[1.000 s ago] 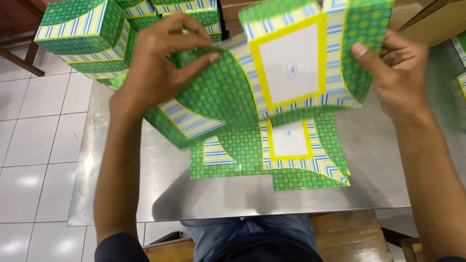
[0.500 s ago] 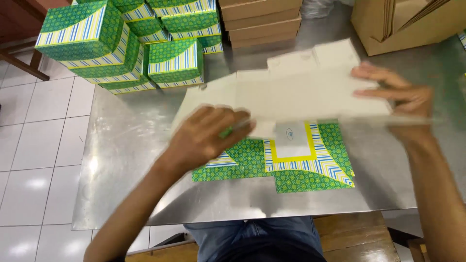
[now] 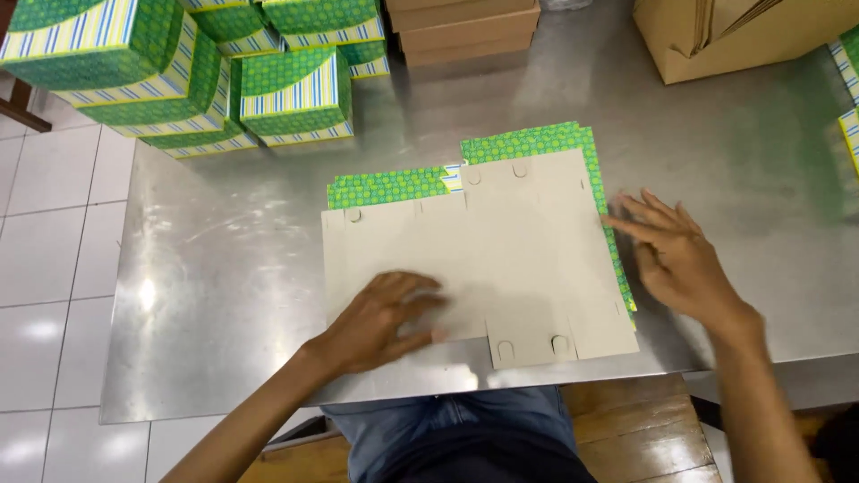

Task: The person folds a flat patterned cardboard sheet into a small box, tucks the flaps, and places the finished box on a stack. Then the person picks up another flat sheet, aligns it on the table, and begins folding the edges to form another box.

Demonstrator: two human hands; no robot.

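Note:
A flat, unfolded cardboard box blank (image 3: 510, 241) lies grey side up on the steel table (image 3: 224, 295). Under it sits a stack of more flat blanks (image 3: 385, 186), their green patterned edges showing at the top and right. My left hand (image 3: 385, 317) rests palm down on the blank's lower left part, fingers spread. At the blank's right edge my right hand (image 3: 676, 259) is open, its fingertips touching the edge of the stack. Neither hand grips anything.
Several assembled green and striped boxes (image 3: 295, 94) stand stacked at the table's back left. Brown flat cartons (image 3: 461, 31) lie at the back middle, and a large brown cardboard box (image 3: 743, 36) stands at the back right. White floor tiles lie to the left.
The blank was held up printed side toward me a second ago. It has been turned over and laid grey side up on the stack; both hands came down onto it.

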